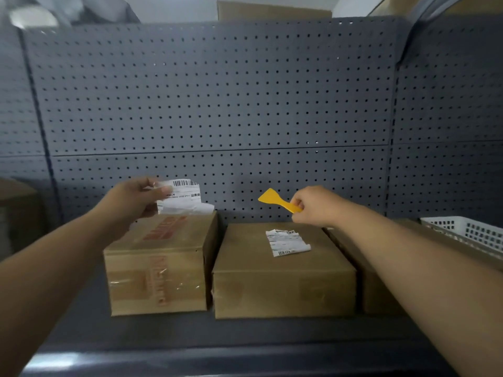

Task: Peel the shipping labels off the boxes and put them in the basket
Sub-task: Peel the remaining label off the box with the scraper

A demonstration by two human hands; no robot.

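Two cardboard boxes stand side by side on a grey shelf. My left hand (133, 198) pinches a white shipping label (181, 198) held up above the far end of the left box (158, 265), which has red print on it. My right hand (315, 205) grips a yellow plastic scraper (277, 201) above the far edge of the middle box (283, 270). A crumpled white label (287, 242) with barcodes lies on top of that box. A white basket (468, 232) sits at the right edge of the view.
A third cardboard box (381, 284) stands right of the middle box, partly hidden by my right arm, with the basket resting on it. A grey pegboard wall (217, 104) backs the shelf. The shelf's front lip (217, 357) runs along the bottom. More cardboard sits at far left.
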